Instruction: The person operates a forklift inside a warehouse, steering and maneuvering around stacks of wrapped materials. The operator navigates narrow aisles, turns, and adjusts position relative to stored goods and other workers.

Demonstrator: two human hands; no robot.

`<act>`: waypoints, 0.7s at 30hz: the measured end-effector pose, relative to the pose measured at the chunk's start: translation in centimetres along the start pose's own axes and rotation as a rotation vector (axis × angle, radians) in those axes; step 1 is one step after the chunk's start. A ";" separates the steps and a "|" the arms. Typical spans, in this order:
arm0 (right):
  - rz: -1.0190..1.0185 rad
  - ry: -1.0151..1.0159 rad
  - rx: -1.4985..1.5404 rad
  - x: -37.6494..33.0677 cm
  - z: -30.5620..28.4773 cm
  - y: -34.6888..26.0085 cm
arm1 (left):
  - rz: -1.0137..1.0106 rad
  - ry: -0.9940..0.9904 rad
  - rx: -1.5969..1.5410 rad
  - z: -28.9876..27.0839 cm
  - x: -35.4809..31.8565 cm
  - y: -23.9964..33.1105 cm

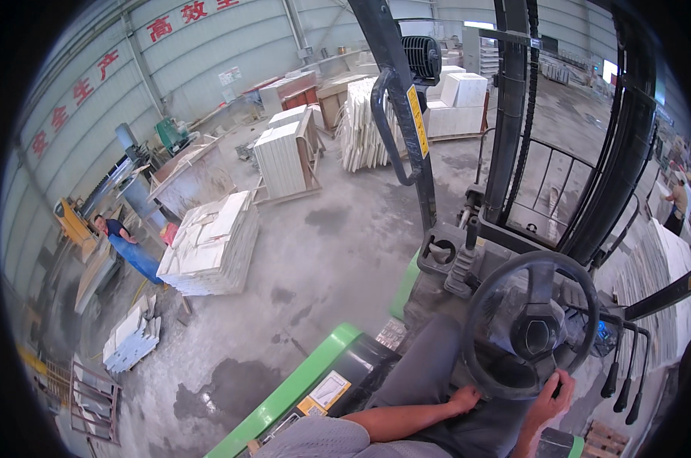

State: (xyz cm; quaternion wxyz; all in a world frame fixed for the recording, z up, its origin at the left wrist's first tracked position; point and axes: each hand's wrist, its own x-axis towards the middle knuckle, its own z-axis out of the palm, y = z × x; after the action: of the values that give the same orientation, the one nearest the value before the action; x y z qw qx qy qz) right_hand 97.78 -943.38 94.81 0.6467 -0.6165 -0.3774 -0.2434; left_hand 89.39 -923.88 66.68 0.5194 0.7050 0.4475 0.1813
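Observation:
I sit in a green and black forklift, with its black steering wheel [474,313] in front of me. My right hand [552,398] is closed on the lower right of the wheel's rim, its fingers over the edge. Across my lap reaches my left forearm. My left hand [464,400] lies at the lower left of the rim with its fingers curled; what they close on, if anything, is hidden. Right of the wheel stand several black control levers [629,374]. A gear stick with a ribbed boot [462,271] rises to the wheel's left.
Ahead rises the black mast [506,114]. Stacks of pale stone slabs stand on the left [212,244], farther ahead [284,156] and at the right [651,298]. One person [128,248] in a blue apron is by the left stack; another [677,202] stands far right. Wet patches [227,393] mark the floor.

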 end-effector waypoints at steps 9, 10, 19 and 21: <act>-0.053 -0.136 0.095 1.7 12.9 0.3 | 0.019 0.027 0.033 -2.9 11.5 3.2; -0.073 -0.134 0.098 2.2 14.4 0.3 | 0.036 0.030 0.052 -3.1 12.5 3.7; -0.358 -0.284 0.161 8.4 28.3 0.6 | 0.039 -0.098 0.068 -4.0 23.6 8.1; -0.402 -0.306 0.196 10.3 31.2 0.2 | 0.043 -0.101 0.077 -4.4 25.4 8.4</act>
State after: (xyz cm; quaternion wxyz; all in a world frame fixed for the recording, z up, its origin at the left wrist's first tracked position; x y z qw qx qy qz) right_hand 98.17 -911.16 101.43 0.5775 -0.4932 -0.6073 -0.2333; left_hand 103.45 -901.06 70.60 0.5100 0.7420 0.4122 0.1394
